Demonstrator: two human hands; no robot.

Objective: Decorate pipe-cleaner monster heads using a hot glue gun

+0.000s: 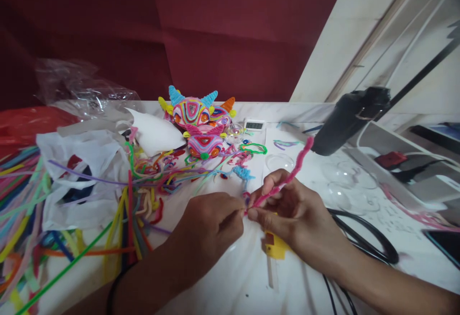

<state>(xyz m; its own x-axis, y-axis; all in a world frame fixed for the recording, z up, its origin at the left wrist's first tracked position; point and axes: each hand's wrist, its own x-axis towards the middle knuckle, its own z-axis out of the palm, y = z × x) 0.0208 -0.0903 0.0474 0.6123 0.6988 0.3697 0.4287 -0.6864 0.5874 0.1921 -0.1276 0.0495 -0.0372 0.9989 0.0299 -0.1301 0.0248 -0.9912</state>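
Observation:
A bright pink pipe cleaner (pixel 295 167) slants up and to the right out of my right hand (pixel 293 209). My right thumb and fingers pinch it near its lower end. My left hand (pixel 212 224) is closed, its thumb and forefinger pinching the same pipe cleaner's low end close to the right fingertips; the pinched tip is mostly covered. Below my right hand lies a yellow tool (pixel 276 249) with a clear stick jutting from it, partly hidden. Beyond my hands stand several colourful horned animal heads (pixel 192 111) of coiled pipe cleaner.
Loose pipe cleaners (pixel 27 200) and a white plastic bag (pixel 84 185) crowd the left. A small white timer (pixel 255 124) sits behind. To the right are clear plastic domes (pixel 339 190), a black lamp (pixel 347 121), a looped black cable (pixel 373 238) and a phone (pixel 443 245).

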